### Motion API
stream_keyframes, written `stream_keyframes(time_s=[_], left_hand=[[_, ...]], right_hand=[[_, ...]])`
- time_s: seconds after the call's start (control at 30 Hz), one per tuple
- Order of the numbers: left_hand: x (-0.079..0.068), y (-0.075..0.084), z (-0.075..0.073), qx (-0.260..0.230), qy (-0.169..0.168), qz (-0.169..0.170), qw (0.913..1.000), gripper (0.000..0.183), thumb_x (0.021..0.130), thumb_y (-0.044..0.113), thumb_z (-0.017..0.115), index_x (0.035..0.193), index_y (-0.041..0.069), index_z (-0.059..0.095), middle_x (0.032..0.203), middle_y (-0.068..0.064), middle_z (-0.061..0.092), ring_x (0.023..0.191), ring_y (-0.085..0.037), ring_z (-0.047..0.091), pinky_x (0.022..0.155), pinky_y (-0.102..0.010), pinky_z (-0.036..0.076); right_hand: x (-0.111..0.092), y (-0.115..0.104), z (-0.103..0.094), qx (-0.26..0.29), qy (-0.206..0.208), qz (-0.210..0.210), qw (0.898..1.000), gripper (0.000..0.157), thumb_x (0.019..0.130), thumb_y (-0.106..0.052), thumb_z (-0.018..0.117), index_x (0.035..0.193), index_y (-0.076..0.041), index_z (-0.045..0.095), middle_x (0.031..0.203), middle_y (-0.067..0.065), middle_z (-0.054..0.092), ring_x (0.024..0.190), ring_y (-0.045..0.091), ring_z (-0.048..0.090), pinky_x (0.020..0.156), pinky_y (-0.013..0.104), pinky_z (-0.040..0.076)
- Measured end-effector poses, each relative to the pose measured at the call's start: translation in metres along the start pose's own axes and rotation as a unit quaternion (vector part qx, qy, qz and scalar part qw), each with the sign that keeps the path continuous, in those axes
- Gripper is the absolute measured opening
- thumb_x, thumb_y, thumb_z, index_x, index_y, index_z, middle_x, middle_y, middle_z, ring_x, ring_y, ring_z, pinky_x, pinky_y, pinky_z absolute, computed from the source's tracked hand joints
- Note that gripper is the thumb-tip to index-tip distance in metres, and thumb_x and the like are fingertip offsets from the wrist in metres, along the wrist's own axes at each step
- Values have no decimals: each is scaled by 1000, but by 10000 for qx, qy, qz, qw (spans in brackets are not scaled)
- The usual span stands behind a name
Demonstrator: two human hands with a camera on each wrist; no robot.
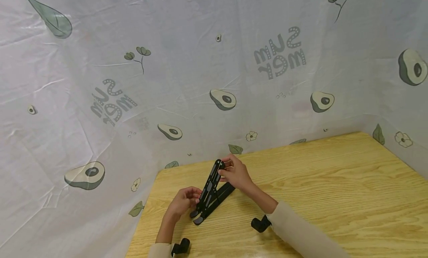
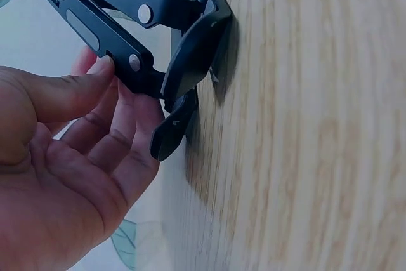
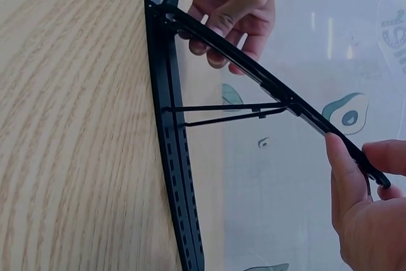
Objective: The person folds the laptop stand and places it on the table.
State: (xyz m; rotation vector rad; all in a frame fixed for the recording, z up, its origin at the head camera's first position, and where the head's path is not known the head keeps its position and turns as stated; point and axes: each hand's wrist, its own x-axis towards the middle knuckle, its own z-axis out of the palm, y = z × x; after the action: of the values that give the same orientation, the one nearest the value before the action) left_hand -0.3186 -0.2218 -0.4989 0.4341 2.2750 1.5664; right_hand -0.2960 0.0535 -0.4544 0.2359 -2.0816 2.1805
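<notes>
A black folding laptop stand rests on the wooden table, its upper frame raised at an angle over the base bars. My left hand pinches the raised frame low down, beside the curved front hooks; the thumb lies on its edge and the other fingers reach behind. At the top end, my right hand holds the frame between thumb and fingers. Thin support struts run from the base to the raised frame in the right wrist view. The base lies along the tabletop.
The wooden table stretches away to the right. A pale plastic sheet printed with avocados and leaves hangs behind it and along both sides. Black wrist devices sit at both sleeve cuffs.
</notes>
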Motion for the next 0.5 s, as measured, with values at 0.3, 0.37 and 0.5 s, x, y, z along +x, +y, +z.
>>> stream_keyframes(time_s=[0.3,0.37,0.5], left_hand=[[6,0,-4,61,-150,-19,9999,20,103,-10,57,121,-15,65,96,-3,65,76,-15,53,67,-27,49],[8,0,-5,85,-188,3,9998,20,103,-11,57,121,-15,65,96,-2,65,77,-14,54,67,-27,50],[11,-1,-8,164,-270,77,9995,21,102,-12,56,120,-15,65,97,-2,64,77,-14,54,68,-27,50]], right_hand=[[-6,0,0,144,133,18,9998,34,99,5,70,131,0,60,118,22,61,103,25,75,83,44,69],[-8,-1,1,157,170,25,9997,34,99,5,70,131,0,60,117,22,62,104,26,76,82,43,69],[-12,-1,3,158,278,-48,9995,32,100,5,70,129,0,60,116,23,63,104,31,77,80,41,69]])
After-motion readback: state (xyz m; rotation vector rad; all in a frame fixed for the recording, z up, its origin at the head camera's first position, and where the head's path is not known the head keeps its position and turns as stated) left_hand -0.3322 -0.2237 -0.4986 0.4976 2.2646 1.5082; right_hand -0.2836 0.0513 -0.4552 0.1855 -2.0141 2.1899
